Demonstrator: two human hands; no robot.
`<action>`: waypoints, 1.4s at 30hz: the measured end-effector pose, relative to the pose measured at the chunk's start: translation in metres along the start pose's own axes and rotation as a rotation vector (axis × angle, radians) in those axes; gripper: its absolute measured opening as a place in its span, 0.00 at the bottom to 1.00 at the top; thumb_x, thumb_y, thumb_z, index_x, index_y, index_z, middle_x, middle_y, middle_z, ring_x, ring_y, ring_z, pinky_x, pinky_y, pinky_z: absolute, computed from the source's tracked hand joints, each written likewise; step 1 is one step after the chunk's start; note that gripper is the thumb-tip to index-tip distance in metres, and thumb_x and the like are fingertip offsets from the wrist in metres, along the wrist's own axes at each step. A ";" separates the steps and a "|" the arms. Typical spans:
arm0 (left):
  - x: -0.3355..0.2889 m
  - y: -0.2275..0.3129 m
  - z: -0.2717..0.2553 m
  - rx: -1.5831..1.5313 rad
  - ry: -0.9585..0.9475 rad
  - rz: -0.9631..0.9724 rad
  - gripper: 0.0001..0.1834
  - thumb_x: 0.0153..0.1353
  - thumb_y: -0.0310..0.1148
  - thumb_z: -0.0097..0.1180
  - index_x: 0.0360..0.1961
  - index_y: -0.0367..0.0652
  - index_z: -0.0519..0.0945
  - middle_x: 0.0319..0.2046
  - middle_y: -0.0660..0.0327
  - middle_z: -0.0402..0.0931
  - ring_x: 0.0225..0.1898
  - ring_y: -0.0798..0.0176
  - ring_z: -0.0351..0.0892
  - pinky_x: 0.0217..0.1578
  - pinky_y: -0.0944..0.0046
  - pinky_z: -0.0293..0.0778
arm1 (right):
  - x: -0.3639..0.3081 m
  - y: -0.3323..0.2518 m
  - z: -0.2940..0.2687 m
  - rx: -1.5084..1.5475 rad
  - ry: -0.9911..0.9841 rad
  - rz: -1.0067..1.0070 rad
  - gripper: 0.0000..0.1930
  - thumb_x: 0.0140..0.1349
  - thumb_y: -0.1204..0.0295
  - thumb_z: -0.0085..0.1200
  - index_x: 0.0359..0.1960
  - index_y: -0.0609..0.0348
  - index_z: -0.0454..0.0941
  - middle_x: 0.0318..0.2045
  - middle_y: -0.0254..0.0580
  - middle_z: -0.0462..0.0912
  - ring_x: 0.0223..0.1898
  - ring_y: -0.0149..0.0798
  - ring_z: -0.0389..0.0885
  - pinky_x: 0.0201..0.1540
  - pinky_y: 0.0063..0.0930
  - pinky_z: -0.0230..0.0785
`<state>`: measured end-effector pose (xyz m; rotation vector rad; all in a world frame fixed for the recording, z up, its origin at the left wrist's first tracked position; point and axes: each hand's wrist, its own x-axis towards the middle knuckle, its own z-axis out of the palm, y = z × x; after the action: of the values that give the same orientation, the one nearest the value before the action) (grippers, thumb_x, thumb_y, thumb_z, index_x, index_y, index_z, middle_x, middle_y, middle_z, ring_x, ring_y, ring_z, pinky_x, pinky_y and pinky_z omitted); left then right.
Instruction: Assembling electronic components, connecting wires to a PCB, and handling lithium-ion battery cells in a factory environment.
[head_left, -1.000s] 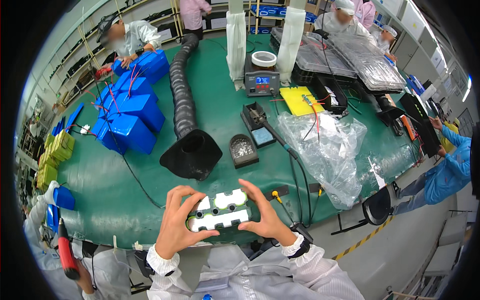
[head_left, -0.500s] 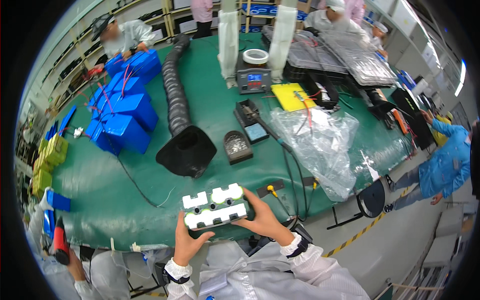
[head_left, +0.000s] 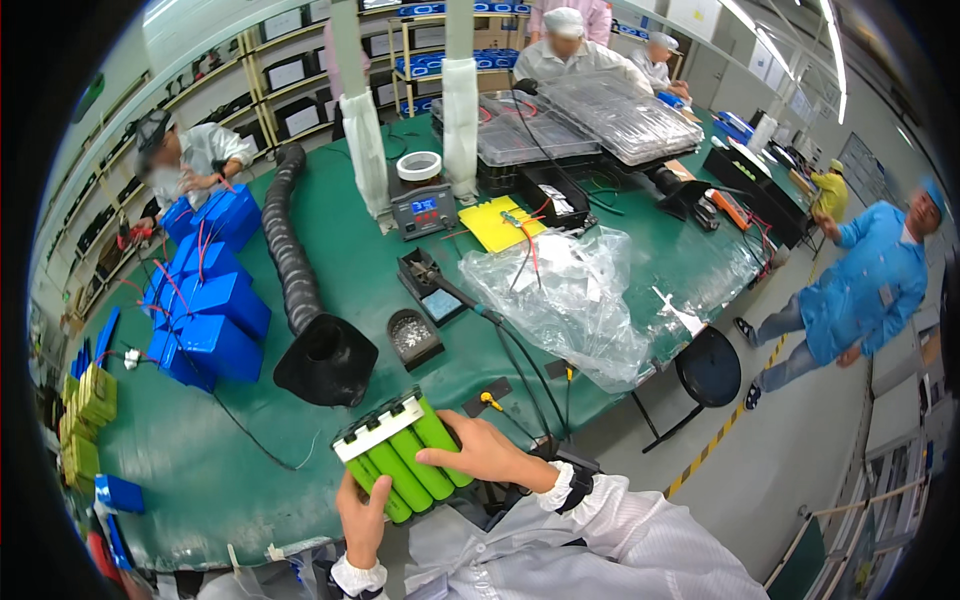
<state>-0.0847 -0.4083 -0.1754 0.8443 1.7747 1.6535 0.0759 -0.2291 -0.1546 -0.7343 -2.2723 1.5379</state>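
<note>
Item: one green cell pack (head_left: 400, 455), four cylinders showing, white holder at its far end, held above the green table (head_left: 180, 470) edge. Left hand (head_left: 362, 522) clasps the near end; right hand (head_left: 487, 452) lies curled on its side. Handling advice: support both ends, avoid squeezing cells

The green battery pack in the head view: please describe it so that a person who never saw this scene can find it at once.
Start at the big green table and go to its near edge, in front of the black funnel-shaped hose. There the left hand and right hand hold the battery pack. Unlike the blue packs on the left, it shows bare green cylinders side by side, with a white end frame.
</note>
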 end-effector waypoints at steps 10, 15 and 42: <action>0.024 -0.007 0.001 0.479 -0.042 0.092 0.22 0.58 0.40 0.70 0.43 0.30 0.82 0.29 0.55 0.79 0.29 0.62 0.78 0.32 0.64 0.76 | 0.019 0.033 -0.004 -0.003 -0.047 0.189 0.35 0.61 0.51 0.64 0.59 0.70 0.74 0.47 0.53 0.85 0.46 0.43 0.86 0.50 0.34 0.76; 0.030 -0.016 -0.006 0.480 -0.066 0.033 0.20 0.58 0.38 0.70 0.41 0.30 0.83 0.30 0.56 0.76 0.26 0.64 0.74 0.27 0.66 0.71 | 0.021 0.028 -0.009 -0.095 -0.049 0.149 0.35 0.56 0.44 0.64 0.48 0.71 0.81 0.39 0.58 0.86 0.40 0.54 0.86 0.45 0.40 0.75; 0.005 -0.057 0.001 -0.035 0.147 0.096 0.23 0.80 0.39 0.37 0.45 0.29 0.78 0.31 0.62 0.69 0.24 0.72 0.70 0.24 0.72 0.67 | 0.028 0.115 -0.281 -0.492 0.680 0.147 0.18 0.54 0.69 0.66 0.46 0.61 0.85 0.31 0.44 0.88 0.32 0.41 0.87 0.39 0.32 0.77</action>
<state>-0.0913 -0.4057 -0.2323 0.8224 1.8229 1.8456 0.2246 0.0371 -0.1548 -1.3325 -2.0727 0.5979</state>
